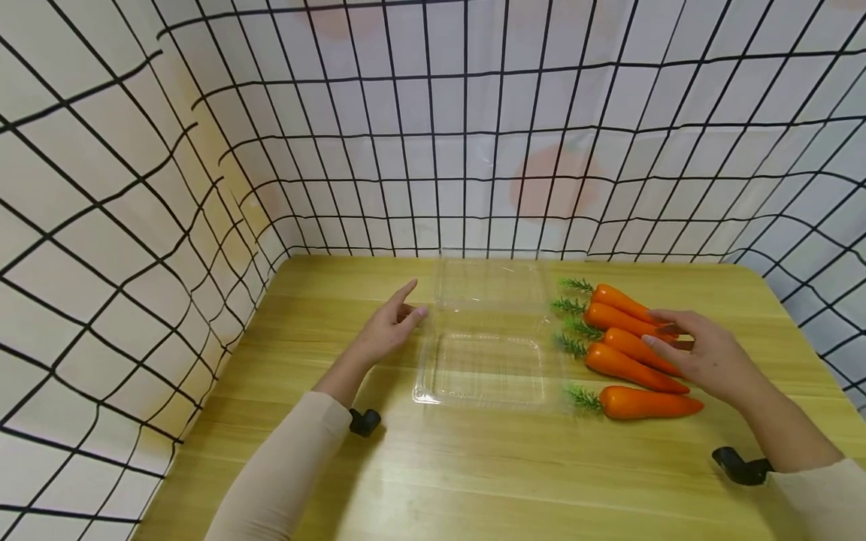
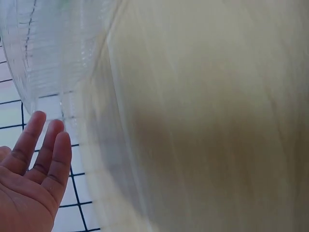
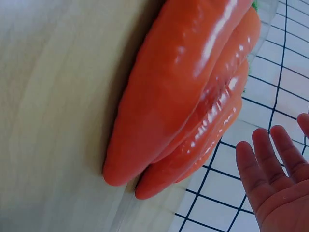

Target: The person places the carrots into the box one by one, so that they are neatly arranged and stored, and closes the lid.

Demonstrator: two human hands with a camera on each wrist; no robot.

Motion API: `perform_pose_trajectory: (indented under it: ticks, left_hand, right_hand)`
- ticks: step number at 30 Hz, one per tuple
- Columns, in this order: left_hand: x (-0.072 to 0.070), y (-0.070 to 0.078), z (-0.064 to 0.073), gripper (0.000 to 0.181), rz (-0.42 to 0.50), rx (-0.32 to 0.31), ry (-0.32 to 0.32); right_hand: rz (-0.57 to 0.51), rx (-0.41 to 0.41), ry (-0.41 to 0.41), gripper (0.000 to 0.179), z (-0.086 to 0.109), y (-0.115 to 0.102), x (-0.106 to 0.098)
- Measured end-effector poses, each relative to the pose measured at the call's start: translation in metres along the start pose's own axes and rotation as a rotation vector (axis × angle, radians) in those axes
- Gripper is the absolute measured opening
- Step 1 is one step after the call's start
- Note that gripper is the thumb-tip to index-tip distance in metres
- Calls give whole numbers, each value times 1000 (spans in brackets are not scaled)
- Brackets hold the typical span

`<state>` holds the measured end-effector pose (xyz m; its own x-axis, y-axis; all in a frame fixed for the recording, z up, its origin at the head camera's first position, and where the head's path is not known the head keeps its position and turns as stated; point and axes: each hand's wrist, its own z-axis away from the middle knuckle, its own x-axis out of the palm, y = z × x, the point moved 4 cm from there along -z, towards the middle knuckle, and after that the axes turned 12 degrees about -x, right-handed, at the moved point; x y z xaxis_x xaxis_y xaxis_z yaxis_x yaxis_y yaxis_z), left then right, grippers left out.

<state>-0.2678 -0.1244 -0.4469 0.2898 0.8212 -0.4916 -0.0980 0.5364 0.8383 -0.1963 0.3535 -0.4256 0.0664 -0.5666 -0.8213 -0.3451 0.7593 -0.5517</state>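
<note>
A clear plastic clamshell box [image 1: 425, 394] lies opened out on the table in the head view, its lid [image 1: 490, 282] toward the back. At its left side is my left hand [image 1: 389, 328], fingers loosely extended and holding nothing; the left wrist view shows its fingers [image 2: 53, 150] close to the clear plastic [image 2: 58, 43]. Several orange carrots with green tops lie right of the box, the nearest carrot [image 1: 646, 403] set slightly apart from the row. My right hand [image 1: 717, 358] hovers over the tips of the farther carrots [image 1: 625, 364], fingers spread and grasping nothing.
Black-and-white grid cloth [image 1: 467, 150] rises behind the wooden table [image 1: 440, 466] and along both sides. A black wrist device [image 1: 365, 422] sits by the left sleeve, another black device [image 1: 740, 466] by the right.
</note>
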Motion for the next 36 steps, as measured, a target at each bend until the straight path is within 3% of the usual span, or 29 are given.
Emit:
perform_pose_trajectory:
  ticks: [6,14,20,25,36]
  left_hand:
    - [6,-3,-1,68,42,-13,14]
    - [12,-10,2,67,126,-50,5]
    - [16,-10,3,69,180,-48,30]
    - [21,-10,1,71,234,-50,58]
    - [34,-16,-4,73,354,-42,84]
  right_hand:
    - [-25,-1,-26,59,5,-5,5]
    - [-7,-63,3,54,10,-14,9]
    - [-47,-42,-42,59,20,-18,19]
    - [-17,-24,-71,60,27,-18,28]
    - [-83,-53,-59,51,38,-16,41]
